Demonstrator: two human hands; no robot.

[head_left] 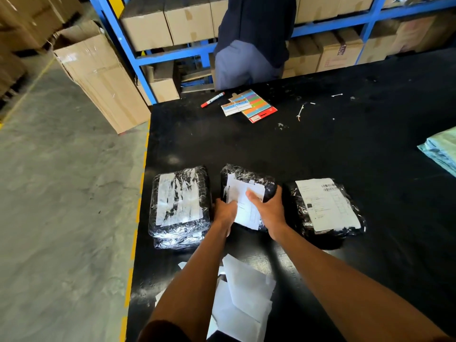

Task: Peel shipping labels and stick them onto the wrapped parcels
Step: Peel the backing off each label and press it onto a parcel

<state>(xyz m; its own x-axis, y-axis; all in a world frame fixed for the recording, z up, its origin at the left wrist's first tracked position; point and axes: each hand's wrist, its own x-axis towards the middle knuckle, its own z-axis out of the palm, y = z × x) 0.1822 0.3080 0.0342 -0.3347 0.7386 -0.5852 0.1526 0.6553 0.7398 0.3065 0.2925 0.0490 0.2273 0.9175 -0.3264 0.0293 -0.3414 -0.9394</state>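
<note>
Head view of a black desk (320,149) that fills the centre and right of the frame. Three parcels wrapped in black plastic and clear film lie in a row across the middle. The left parcel (180,206) carries a pale, streaked label under the film. The right parcel (328,208) carries a white shipping label (327,204) with a barcode near its upper right corner. The middle parcel (246,191) lies between them, and both hands work on it.

The left hand (224,212) is at the parcel's lower left edge, its fingers curled onto the edge of a white label (243,206) that lies across the parcel's top. The right hand (267,207) covers the parcel's lower right part, thumb pressed on the label and fingers wrapped over the parcel's right side. How much of the label is stuck down cannot be told.

At lower centre, between the forearms, lies a loose pile of white backing sheets (244,299). At upper centre of the desk lie a red marker (212,99), a card of coloured sticky tabs (256,106) and small name labels (235,107). A pale blue bundle (441,149) enters at the right edge. Beyond the desk's far edge a person in dark clothing (251,40) stands before blue shelving (172,55) stacked with cardboard boxes (145,28).
</note>
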